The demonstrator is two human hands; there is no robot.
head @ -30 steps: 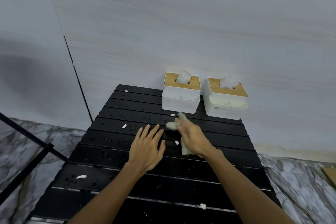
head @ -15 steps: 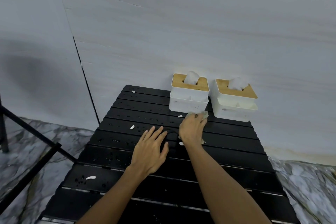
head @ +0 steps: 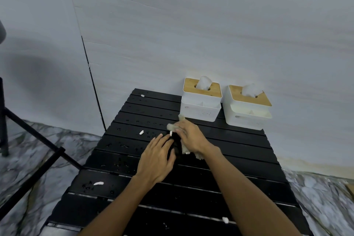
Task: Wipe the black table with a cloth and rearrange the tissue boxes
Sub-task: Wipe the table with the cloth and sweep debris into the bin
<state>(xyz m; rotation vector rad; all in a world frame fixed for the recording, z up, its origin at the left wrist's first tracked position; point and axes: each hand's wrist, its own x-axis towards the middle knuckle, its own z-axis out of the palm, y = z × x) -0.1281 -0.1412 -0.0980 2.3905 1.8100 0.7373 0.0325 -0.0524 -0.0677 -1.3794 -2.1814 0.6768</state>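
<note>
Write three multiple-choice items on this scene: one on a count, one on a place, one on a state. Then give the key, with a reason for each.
1. How many tissue boxes stand on the black table?
A. one
B. two
C. three

2. Where is the cloth?
A. on a box lid
B. under the right hand
C. on the floor

3. How is the left hand?
A. gripping a box
B. lifted off the table
C. flat on the table, fingers straight

Key:
1 B: two white boxes stand side by side at the table's far edge.
2 B: bits of cloth stick out around that hand.
3 C: its palm lies on the slats and it holds nothing.
</note>
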